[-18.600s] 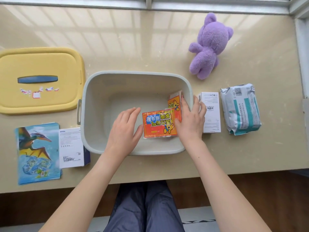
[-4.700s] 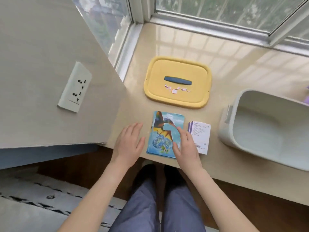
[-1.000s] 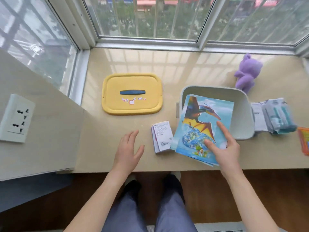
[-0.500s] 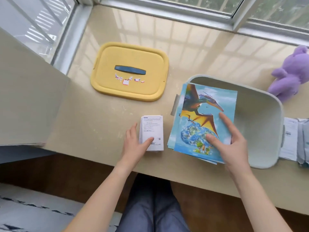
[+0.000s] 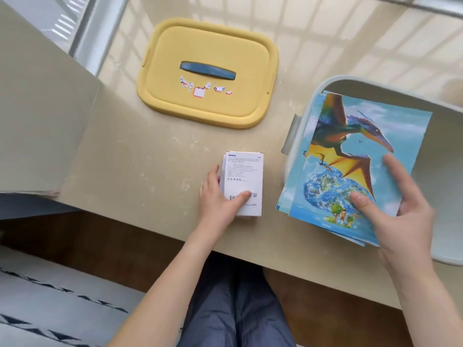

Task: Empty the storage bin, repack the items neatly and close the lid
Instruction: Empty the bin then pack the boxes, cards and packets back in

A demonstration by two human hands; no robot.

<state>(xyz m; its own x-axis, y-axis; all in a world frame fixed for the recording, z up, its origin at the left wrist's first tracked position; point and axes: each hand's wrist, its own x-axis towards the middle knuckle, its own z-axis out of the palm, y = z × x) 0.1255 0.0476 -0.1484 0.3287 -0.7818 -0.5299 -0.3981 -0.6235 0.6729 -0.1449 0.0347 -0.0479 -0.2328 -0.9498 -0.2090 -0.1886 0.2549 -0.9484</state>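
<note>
The pale grey storage bin [image 5: 375,86] stands open at the right, partly cut off by the frame edge. My right hand [image 5: 400,209] grips a stack of blue pterosaur picture sheets [image 5: 345,151] by its near edge, thumb on top, and holds the stack tilted over the bin's left rim. My left hand [image 5: 220,199] grips a small white printed box [image 5: 244,176] lying on the sill, thumb on its top face and fingers at its left side. The yellow lid [image 5: 208,71] with a dark blue handle lies flat at the back.
A beige cabinet panel [image 5: 42,116] juts in at the left. The window frame [image 5: 100,21] runs along the far edge. The front edge of the sill is close to both hands, and my lap and a patterned rug are below it.
My left hand has closed round the white box, which it only touched before. The view has moved closer and lower. My right hand still holds the picture sheets over the bin's left rim.
</note>
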